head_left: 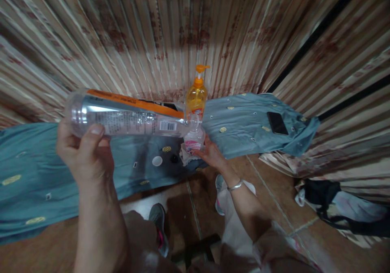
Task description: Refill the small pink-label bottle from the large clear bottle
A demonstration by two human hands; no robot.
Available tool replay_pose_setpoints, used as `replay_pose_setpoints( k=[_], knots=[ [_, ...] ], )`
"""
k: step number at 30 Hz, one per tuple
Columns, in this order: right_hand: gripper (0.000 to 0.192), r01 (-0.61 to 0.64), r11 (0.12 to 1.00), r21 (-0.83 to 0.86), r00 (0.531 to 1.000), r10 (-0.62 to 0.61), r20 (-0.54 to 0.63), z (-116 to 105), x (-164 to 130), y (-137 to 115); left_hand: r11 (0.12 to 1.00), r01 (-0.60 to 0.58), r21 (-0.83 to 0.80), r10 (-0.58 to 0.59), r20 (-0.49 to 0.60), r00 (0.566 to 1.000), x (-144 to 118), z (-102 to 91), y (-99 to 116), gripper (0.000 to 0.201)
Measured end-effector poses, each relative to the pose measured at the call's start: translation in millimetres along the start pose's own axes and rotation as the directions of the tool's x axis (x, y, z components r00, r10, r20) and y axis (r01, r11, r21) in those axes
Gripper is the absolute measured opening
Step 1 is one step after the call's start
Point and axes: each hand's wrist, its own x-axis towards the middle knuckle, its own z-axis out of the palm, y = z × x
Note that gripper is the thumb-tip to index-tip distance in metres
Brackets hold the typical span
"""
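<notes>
My left hand (87, 149) grips the base of a large clear plastic bottle (128, 116) with an orange and silver label, held tipped on its side. The bottle's mouth points right, over a small clear bottle (194, 139) with a pink label. My right hand (210, 153) holds that small bottle upright on the blue cloth (243, 122). A silver bangle sits on my right wrist. Behind the small bottle stands an orange pump bottle (196, 96).
The blue cloth with yellow dots covers a long table. On it lie a white cap (157, 161), a small dark cap (174, 158) and a black phone (277, 123). Striped curtains hang behind. A dark bag (332, 208) lies on the tiled floor at right.
</notes>
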Motion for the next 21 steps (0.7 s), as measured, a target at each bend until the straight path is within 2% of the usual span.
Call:
replay_pose_setpoints(
  k=[21],
  knots=[
    [0.072,0.006,1.000,-0.027,1.000,-0.007,-0.012,1.6,1.2,3.4,0.995,-0.014,-0.096,0.016,0.027,1.000,1.3,-0.8,-0.4,0.037]
  ],
)
